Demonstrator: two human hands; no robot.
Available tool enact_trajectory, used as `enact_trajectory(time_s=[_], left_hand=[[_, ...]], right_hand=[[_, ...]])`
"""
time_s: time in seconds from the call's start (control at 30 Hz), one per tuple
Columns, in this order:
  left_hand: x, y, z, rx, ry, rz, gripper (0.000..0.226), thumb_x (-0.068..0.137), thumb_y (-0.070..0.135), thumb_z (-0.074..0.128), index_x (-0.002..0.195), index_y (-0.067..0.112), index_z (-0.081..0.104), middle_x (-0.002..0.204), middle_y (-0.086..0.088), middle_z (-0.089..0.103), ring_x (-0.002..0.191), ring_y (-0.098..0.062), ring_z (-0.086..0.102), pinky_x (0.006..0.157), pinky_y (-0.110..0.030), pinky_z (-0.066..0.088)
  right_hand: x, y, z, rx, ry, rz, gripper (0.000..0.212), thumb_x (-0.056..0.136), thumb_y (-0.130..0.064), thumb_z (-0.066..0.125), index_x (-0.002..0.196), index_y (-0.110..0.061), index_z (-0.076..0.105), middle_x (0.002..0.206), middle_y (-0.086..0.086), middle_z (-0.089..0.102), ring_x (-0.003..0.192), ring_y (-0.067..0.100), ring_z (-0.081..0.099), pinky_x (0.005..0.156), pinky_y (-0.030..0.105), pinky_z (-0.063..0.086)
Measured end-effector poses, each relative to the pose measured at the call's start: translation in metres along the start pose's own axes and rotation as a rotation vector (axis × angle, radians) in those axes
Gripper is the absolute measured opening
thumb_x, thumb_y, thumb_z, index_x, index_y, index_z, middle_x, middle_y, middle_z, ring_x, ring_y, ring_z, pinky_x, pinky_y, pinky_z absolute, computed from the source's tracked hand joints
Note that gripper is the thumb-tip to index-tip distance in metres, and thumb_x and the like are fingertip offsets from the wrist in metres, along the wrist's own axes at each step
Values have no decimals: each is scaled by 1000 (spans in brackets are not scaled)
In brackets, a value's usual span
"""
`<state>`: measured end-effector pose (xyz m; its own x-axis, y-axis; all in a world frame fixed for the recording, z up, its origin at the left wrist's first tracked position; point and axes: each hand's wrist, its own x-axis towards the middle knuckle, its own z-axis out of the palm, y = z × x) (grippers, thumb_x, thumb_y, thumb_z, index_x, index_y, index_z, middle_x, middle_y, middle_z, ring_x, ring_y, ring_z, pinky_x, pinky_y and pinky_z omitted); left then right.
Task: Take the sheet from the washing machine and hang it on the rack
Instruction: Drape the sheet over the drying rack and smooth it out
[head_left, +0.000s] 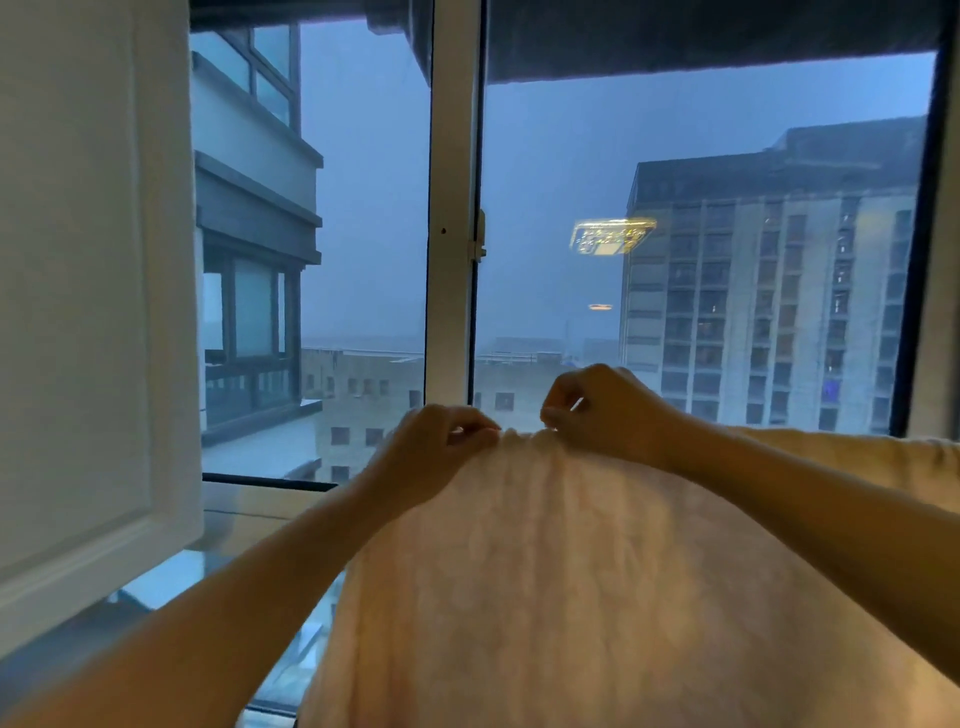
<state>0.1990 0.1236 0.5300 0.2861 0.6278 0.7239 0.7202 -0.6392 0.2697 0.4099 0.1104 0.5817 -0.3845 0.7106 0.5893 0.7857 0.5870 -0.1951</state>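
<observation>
Pale sheet (571, 597) hung close below the camera, its top edge pinched by left hand (431, 457) and right hand (608, 410) before the window (452, 208); rack unseen, so a loosened pinch risked dropping it.

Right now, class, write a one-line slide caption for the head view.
The left hand and right hand pinch the top edge of a pale sheet before a window.

A wide window (545, 156) fills the view in dim blue light, its white frame post (451, 208) at 12 o'clock, a white panelled door (78, 260) at 9 o'clock, a tall building (769, 312) outside at 2 o'clock, a lamp reflection (613, 236) glowing beside it.
</observation>
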Motion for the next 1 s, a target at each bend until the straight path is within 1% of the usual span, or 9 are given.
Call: enact_trajectory(time_s=[0.17, 0.3, 0.37, 0.57, 0.67, 0.8, 0.87, 0.93, 1.0], left_hand=[[-7, -5, 3, 119, 31, -35, 29, 96, 37, 41, 101, 25, 67, 86, 4, 70, 75, -6, 65, 77, -22, 52], [-4, -7, 5, 217, 4, -48, 39, 97, 40, 33, 96, 20, 67, 82, -2, 69, 73, -10, 65, 69, -15, 46], [-2, -6, 8, 244, 9, -37, 41, 98, 39, 31, 96, 20, 66, 82, -3, 69, 73, -10, 65, 64, -9, 40], [8, 3, 15, 260, 6, 4, 45, 96, 46, 25, 89, 24, 63, 75, 6, 66, 65, -2, 63, 69, -25, 55], [13, 24, 32, 273, 76, 126, 55, 95, 57, 17, 100, 28, 63, 85, 11, 66, 70, 0, 61, 70, -23, 51], [25, 66, 70, 274, 138, 270, 53, 95, 52, 16, 116, 28, 58, 99, 8, 68, 81, -7, 64, 80, -33, 53], [29, 76, 83, 331, 194, 280, 48, 97, 52, 19, 99, 28, 61, 79, 9, 65, 64, -6, 60, 70, -34, 54], [29, 76, 90, 369, 269, 268, 46, 98, 51, 22, 77, 27, 55, 56, 12, 48, 46, -3, 46, 55, -29, 51], [29, 72, 92, 409, 310, 261, 47, 99, 51, 23, 71, 26, 50, 52, 13, 37, 41, -3, 38, 50, -26, 46]], right_hand=[[-25, 21, -16, -130, -46, -15, 14, 91, -29, 57, 96, -21, 67, 95, -9, 66, 85, 2, 60, 76, 13, 45], [-39, 33, -11, -148, 42, -17, 12, 94, -28, 55, 92, -21, 63, 92, -7, 67, 82, 7, 62, 82, 27, 53], [-38, 40, -11, -185, 97, 6, 14, 95, -26, 52, 91, -17, 63, 88, -2, 67, 79, 13, 63, 79, 35, 54], [-44, 62, -36, -219, 164, 156, 18, 97, -29, 46, 97, -18, 60, 89, 1, 66, 80, 17, 62, 75, 34, 52], [-51, 69, -41, -249, 137, 128, 18, 97, -29, 47, 98, -17, 61, 89, 1, 67, 78, 16, 62, 75, 34, 53], [-56, 76, -44, -267, 122, 76, 18, 96, -32, 49, 97, -19, 62, 87, -1, 66, 77, 14, 63, 76, 37, 54], [-59, 82, -50, -282, 112, 73, 19, 96, -33, 49, 98, -19, 62, 89, -1, 67, 79, 15, 63, 77, 37, 54], [-63, 92, -59, -269, 109, 78, 18, 95, -29, 51, 98, -16, 63, 90, 0, 68, 81, 15, 64, 78, 37, 54], [-69, 104, -72, -183, 104, 91, 15, 94, -26, 54, 95, -15, 64, 88, -4, 67, 79, 8, 63, 79, 29, 53]])
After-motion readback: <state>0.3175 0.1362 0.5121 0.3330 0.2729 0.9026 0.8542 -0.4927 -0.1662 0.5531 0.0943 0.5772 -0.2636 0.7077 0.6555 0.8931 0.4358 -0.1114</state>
